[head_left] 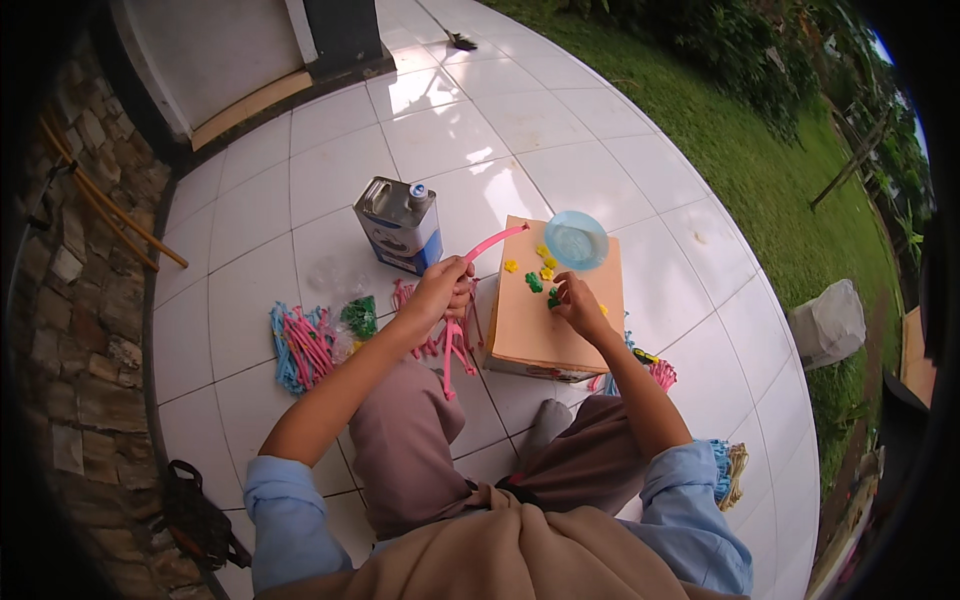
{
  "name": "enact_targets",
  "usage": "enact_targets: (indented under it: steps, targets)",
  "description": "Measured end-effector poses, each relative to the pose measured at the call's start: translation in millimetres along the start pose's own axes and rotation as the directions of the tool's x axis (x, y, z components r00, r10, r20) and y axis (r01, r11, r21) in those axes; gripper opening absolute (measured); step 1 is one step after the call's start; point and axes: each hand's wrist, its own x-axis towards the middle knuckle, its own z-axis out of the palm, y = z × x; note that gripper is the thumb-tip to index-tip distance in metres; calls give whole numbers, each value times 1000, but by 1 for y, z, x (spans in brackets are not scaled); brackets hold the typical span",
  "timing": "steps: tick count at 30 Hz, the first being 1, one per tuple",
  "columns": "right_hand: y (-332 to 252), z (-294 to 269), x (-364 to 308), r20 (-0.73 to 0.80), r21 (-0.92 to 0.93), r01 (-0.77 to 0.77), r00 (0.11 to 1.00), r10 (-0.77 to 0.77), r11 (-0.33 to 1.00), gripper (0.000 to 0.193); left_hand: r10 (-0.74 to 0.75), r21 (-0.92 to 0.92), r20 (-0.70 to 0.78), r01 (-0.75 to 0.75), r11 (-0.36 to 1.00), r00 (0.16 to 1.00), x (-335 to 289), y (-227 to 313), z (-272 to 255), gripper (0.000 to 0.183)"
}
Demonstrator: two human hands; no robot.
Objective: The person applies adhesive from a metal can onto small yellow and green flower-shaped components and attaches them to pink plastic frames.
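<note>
My left hand is closed around a long, slender pink strip, one end pointing to the far right over a cardboard box. More pink lengths hang or lie below that hand; I cannot tell which it holds. Over the box top, my right hand has its fingers bent together beside a small green flower-shaped piece. Whether they grip it is unclear. Another green piece and several yellow flower-shaped pieces lie close by. A light blue bowl sits at the box's far right corner.
A metal can stands left of the box. Pink and blue bundles and a clear bag of green pieces lie on the white tiles. More bundles are right of the box. A black bag rests by the stone wall.
</note>
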Motion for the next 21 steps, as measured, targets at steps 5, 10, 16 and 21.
enact_targets:
  steps: [5, 10, 16, 21]
  targets:
    - [-12, -6, 9, 84, 87, -63, 995, 55, 994, 51, 11, -44, -25, -12, 999, 1000, 5, -4, 2, 20]
    - [-84, -26, 22, -110, 233, 96, 991, -72, 968, 48, 42, 48, -50, -39, 998, 998, 4, -5, 13, 20]
    - [-152, -36, 18, -202, 201, 284, 948, -245, 937, 47, 148, 349, -46, -123, 929, 988, 0, 1, 27, 30]
    - [-157, -40, 19, -160, 187, 274, 956, -246, 943, 46, 139, 228, -11, -133, 965, 990, 4, -4, 23, 28]
